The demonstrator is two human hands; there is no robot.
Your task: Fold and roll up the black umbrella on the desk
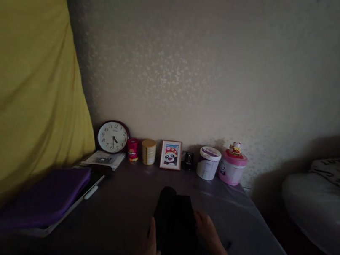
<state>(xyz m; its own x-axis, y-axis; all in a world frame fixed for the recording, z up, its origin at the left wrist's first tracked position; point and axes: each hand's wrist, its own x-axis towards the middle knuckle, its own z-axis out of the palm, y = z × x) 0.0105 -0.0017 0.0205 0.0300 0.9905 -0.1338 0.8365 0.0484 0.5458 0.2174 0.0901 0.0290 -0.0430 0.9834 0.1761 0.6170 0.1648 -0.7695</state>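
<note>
Over the front middle of the table, a black item is held up between both hands. Its left side looks like a thick rounded roll and its right side like a flat panel; the room is too dark to make out its kind. My left hand is closed around the lower left of the roll, thumb along its side. Fingers of my right hand are closed on the upper right edge of the flat part. A small dark thing lies by my right forearm.
Along the wall stand a round clock, a red can, a yellow-lidded can, a framed panda picture, a small black device, a white tub and a pink tub with a figurine. A purple case lies left.
</note>
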